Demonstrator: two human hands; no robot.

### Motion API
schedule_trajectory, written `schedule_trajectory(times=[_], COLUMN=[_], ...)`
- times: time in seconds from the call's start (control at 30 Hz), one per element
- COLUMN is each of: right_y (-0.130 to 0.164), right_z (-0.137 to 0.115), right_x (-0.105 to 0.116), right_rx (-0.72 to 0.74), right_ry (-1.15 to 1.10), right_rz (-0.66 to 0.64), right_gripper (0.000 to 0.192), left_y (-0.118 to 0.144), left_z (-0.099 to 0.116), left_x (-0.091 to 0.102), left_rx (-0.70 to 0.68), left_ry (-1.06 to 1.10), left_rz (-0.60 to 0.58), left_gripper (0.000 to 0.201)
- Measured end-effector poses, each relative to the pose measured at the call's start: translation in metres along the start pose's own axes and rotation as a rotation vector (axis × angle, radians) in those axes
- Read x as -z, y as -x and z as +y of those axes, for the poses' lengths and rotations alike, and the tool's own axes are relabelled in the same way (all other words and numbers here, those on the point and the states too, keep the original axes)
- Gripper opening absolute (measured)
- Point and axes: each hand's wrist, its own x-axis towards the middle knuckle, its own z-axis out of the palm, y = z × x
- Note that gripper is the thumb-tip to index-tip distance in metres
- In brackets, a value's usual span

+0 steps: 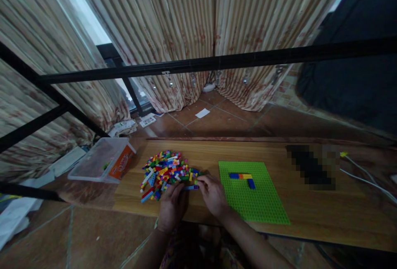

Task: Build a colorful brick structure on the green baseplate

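My left hand (172, 203) is closed at the near right edge of a heap of mixed toy building bricks (164, 170). Its fingertips grip the left end of a light blue brick strip (190, 187), which has a purple piece (196, 187) at its right end. Just beyond that end, my right hand (213, 194) pinches at something small, mostly covered by the fingers. To the right lies a green baseplate (263, 203). A row of blue (234, 176), orange and yellow bricks (247, 176) sits on it, with another blue brick (251, 184) slanting toward me.
A clear plastic box (93, 161) with an orange label stands left of the heap. A blurred dark object (310, 167) and white cables (369, 178) are at the right of the wooden table (198, 153). A black metal bar (217, 61) crosses beyond the table, before curtains.
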Motion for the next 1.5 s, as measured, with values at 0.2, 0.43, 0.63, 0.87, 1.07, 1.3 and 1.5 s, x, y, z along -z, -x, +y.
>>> schedule_trajectory(times=[0.2, 0.43, 0.63, 0.87, 1.07, 1.3, 1.5], right_y=[0.009, 0.009, 0.002, 0.008, 0.057, 0.062, 0.045], right_z=[0.017, -0.001, -0.010, -0.021, 0.015, 0.070, 0.082], right_x=[0.013, 0.013, -0.003, 0.015, 0.084, 0.149, 0.153], right_rx=[-0.019, 0.038, 0.112, 0.093, -0.253, -0.439, -0.380], right_ry=[0.147, 0.188, 0.307, 0.103, -0.111, 0.003, 0.001], right_rz=[-0.049, -0.123, -0.185, -0.113, 0.036, 0.057, 0.054], right_gripper=[0.014, 0.019, 0.012, 0.015, 0.019, 0.019, 0.019], left_y=[0.001, -0.001, -0.001, -0.002, 0.001, -0.016, -0.032], left_z=[0.002, 0.004, 0.001, -0.005, -0.002, 0.086, 0.155], left_x=[-0.002, 0.000, 0.000, 0.001, 0.003, -0.031, -0.078], left_rx=[0.022, 0.075, 0.050, 0.018, -0.001, 0.017, 0.135], left_ry=[0.017, 0.006, 0.020, 0.056, 0.050, 0.246, 0.543], left_rz=[-0.011, 0.044, 0.072, 0.060, 0.124, -0.151, -0.422], left_gripper=[0.015, 0.017, 0.018, 0.021, 0.026, 0.032, 0.051])
